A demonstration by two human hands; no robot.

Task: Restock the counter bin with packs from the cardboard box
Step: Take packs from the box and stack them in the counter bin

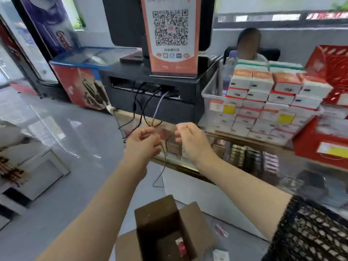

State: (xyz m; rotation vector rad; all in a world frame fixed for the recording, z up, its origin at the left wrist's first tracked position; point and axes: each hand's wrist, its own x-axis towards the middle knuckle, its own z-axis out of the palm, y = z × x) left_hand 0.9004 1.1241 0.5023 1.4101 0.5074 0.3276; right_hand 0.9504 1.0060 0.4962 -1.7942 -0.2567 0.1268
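My left hand (144,142) and my right hand (190,139) are raised side by side in front of the counter edge, fingers curled. Between them is a blurred reddish pack in see-through wrap (165,135), which both hands seem to pinch. To the right, the clear counter bin (207,93) stands on the counter, heaped with white and orange packs (263,95). The open cardboard box (160,219) sits on the floor below my arms, with one red and white pack (181,245) in it.
A black register stand (150,91) with a QR sign (170,34) and hanging cables (143,110) is just behind my hands. Red baskets (331,68) stand right of the bin. A person sits behind the counter. Loose wrap and a pack (220,254) lie on the floor.
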